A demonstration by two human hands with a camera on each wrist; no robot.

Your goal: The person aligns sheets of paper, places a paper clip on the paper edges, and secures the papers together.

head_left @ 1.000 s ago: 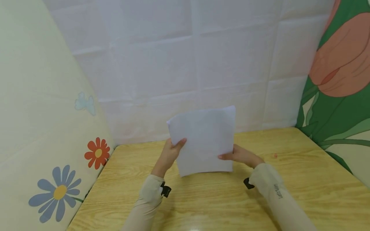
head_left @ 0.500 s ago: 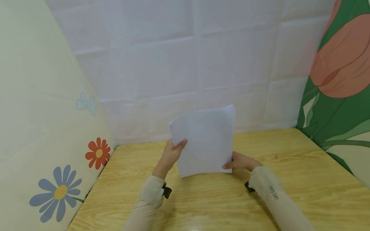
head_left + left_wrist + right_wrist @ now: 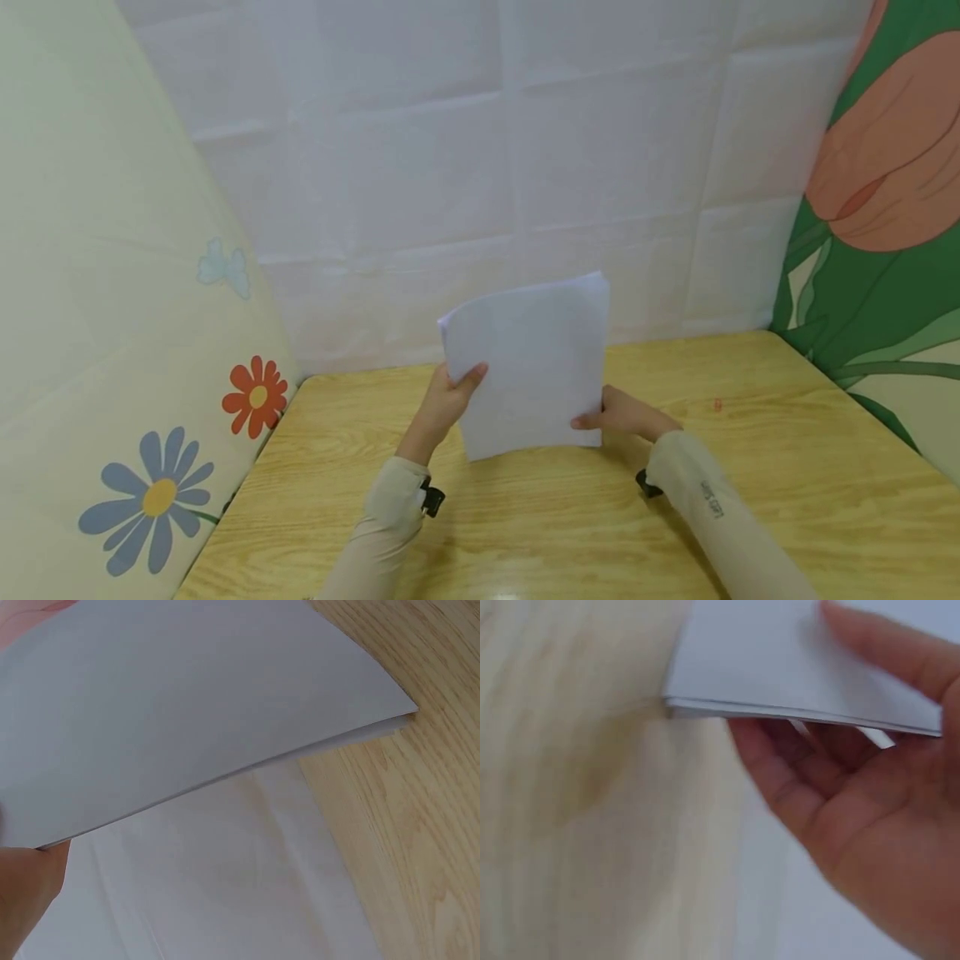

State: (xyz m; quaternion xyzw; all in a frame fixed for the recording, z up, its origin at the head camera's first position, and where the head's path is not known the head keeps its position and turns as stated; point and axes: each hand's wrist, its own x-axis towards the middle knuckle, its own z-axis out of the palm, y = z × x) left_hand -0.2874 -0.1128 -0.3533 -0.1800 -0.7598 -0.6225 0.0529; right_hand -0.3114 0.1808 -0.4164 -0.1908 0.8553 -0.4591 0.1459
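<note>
A stack of white paper sheets point(image 3: 528, 367) is held nearly upright over the table, its broad face toward me. My left hand point(image 3: 444, 404) grips the left edge, thumb across the front and fingers hidden behind. At the lower right edge my right hand point(image 3: 626, 415) pinches the stack. In the right wrist view, the right thumb lies on top of the paper point(image 3: 757, 656) and the curled fingers are underneath. The left wrist view shows the sheets point(image 3: 187, 697) bowed, with their edges slightly fanned at one corner and only part of the left hand point(image 3: 30, 889) visible.
The wood-grain table point(image 3: 517, 517) spreads beneath both hands. Behind it hangs a creased white cloth point(image 3: 420, 167). Flower-printed panels stand at the left point(image 3: 112, 333) and right point(image 3: 885, 292). A small red mark point(image 3: 717, 405) shows on the tabletop at right.
My right hand has slid a little down the right edge of the paper, its thumb shifting toward the lower corner. The sheets' top corners look more fanned. The left hand barely moves.
</note>
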